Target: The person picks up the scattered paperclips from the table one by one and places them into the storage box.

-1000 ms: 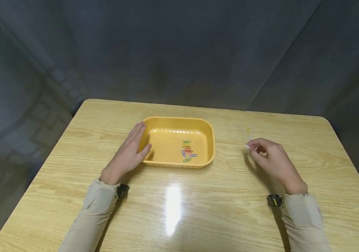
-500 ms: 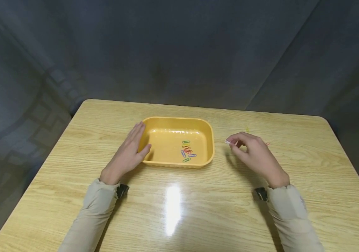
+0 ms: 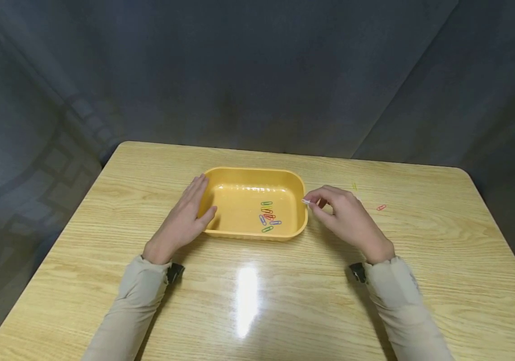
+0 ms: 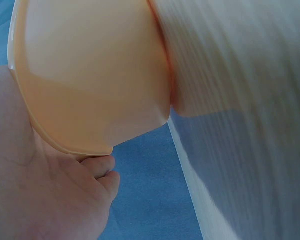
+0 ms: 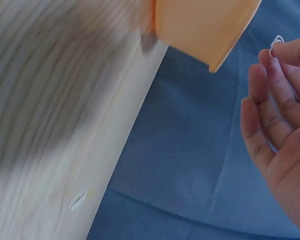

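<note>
A yellow plastic basin (image 3: 234, 234) sits on the wooden table. Several coloured paper clips (image 3: 268, 217) lie inside it, toward the right. My left hand (image 3: 180, 218) rests against the basin's left end, fingers fairly straight along the rim and thumb over the inside. In the left wrist view, the palm touches the basin's rim (image 4: 65, 147). My right hand (image 3: 345, 215) pinches a white paper clip (image 5: 276, 45) between thumb and index finger, at the basin's right rim. The other fingers of that hand are loosely bent.
On the table (image 3: 284, 301) right of the basin lie a yellow paper clip (image 3: 354, 186) and a red paper clip (image 3: 381, 207). A pale bit (image 5: 77, 201) shows beside the yellow one in the right wrist view. A dark curtain (image 3: 257, 75) hangs behind the table.
My right hand has moved left with the white paper clip, from the table on the right to the basin's right rim. The red clip has come into sight. My left hand has stayed put.
</note>
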A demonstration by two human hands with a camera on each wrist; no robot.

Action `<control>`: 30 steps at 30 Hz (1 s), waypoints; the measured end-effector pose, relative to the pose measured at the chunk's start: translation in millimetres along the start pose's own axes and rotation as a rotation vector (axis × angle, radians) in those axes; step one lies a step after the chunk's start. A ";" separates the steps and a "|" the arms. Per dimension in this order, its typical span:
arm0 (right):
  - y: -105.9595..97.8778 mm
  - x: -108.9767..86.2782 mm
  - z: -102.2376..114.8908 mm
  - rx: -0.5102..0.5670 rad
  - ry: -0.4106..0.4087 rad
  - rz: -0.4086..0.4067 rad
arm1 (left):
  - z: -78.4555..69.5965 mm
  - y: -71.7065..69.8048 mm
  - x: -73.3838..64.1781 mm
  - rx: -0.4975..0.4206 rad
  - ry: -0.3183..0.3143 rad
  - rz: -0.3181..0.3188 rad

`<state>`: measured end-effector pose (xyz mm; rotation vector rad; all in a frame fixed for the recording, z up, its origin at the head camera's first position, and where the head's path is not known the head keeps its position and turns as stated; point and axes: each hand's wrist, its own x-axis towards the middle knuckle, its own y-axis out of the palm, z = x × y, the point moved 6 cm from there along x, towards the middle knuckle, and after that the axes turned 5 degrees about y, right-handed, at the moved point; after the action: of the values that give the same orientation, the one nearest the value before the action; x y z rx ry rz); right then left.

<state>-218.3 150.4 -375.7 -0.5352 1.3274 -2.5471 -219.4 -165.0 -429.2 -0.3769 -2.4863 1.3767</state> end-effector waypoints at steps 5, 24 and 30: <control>7.1 5.3 6.8 0.051 -0.009 0.025 | -0.1 0.5 0.0 0.002 -0.003 0.001; 40.8 26.2 33.6 0.092 -0.055 0.128 | -0.7 -0.5 -0.1 0.002 0.004 -0.005; 54.7 31.0 38.9 0.086 -0.078 0.165 | -0.9 -0.6 -0.1 -0.005 0.006 -0.004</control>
<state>-228.9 79.4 -393.5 -0.4826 1.1787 -2.4110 -219.1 -164.6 -428.2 -0.3770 -2.4851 1.3659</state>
